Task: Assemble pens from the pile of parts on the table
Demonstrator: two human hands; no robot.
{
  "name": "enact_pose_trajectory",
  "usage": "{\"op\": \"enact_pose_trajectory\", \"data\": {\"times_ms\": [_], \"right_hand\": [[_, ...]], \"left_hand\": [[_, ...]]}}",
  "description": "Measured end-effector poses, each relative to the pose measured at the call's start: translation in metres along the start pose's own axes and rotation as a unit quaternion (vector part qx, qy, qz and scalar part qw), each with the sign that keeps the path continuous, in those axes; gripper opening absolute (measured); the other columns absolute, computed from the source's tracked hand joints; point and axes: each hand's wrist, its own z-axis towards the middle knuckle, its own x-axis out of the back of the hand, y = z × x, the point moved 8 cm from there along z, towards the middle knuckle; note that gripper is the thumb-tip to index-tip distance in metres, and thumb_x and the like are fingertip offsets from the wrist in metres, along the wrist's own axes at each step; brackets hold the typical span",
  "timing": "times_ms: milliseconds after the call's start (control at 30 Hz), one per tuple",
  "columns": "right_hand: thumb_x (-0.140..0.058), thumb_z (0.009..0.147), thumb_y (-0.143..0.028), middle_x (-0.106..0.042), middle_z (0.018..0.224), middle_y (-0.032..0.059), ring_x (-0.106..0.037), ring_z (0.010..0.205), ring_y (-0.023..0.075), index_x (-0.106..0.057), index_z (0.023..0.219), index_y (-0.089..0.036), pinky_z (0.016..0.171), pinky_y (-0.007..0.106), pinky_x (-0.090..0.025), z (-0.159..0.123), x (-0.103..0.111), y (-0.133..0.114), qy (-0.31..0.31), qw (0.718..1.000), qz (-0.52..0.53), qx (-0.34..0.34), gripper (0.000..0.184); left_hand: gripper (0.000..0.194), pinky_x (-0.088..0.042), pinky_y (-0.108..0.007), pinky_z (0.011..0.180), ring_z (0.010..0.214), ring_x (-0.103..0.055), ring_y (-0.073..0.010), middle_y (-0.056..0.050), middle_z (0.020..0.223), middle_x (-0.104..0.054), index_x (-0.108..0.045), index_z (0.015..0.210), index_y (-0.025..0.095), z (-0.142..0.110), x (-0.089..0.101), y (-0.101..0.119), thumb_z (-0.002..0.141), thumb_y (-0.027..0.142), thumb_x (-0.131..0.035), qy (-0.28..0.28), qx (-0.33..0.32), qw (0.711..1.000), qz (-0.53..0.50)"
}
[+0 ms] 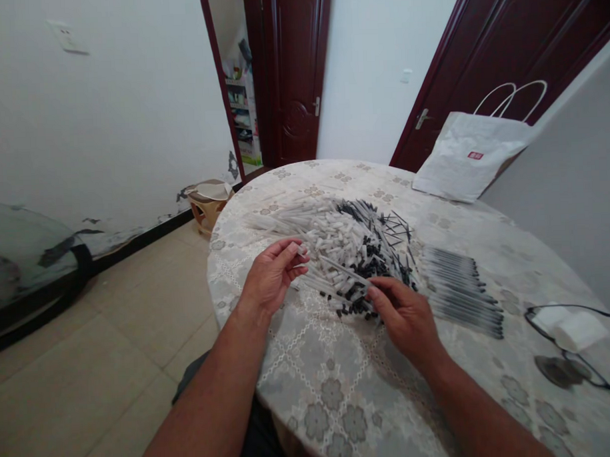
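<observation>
My left hand pinches a small whitish plastic piece between thumb and fingers; its exact kind is too small to tell. Between thumb and forefinger, my right hand grips a clear pen barrel, its free end pointing left toward my left hand. The two pieces are apart. Behind both hands lies a heap of pen parts: clear barrels, short white pieces, small black pieces and thin dark refills. To the right, assembled-looking pens with dark ends lie in a row.
A patterned cloth covers the round table. At the right edge lie eyeglasses and a white tissue packet. A white paper bag stands at the back right. A stool is on the floor beyond the table's left edge.
</observation>
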Motion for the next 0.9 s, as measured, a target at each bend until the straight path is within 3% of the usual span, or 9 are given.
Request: {"op": "enact_pose_trajectory", "data": {"times_ms": [367,900], "right_hand": [[-0.060,0.098,-0.039,-0.079,0.089,0.0056,-0.073,0.072,0.0206,-0.075,0.110,-0.023,0.066,0.029,-0.055,-0.001,-0.003,-0.010,0.002,0.997,-0.057,0.051,0.025],[-0.059,0.099,-0.036,-0.080,0.096,0.0072,-0.075,0.079,0.0218,-0.074,0.109,-0.022,0.076,0.032,-0.059,-0.001,0.000,-0.016,0.020,0.992,-0.082,0.095,0.023]], "left_hand": [[0.032,-0.063,-0.028,0.071,0.077,-0.073,-0.0152,-0.008,0.098,-0.077,-0.074,0.102,0.015,-0.004,-0.012,-0.012,0.077,0.030,-0.085,-0.037,0.022,0.999,-0.023],[0.031,-0.063,-0.028,0.071,0.080,-0.074,-0.0159,-0.009,0.102,-0.078,-0.073,0.105,0.015,-0.004,-0.014,-0.015,0.079,0.028,-0.084,-0.032,0.019,0.999,-0.038]]}}
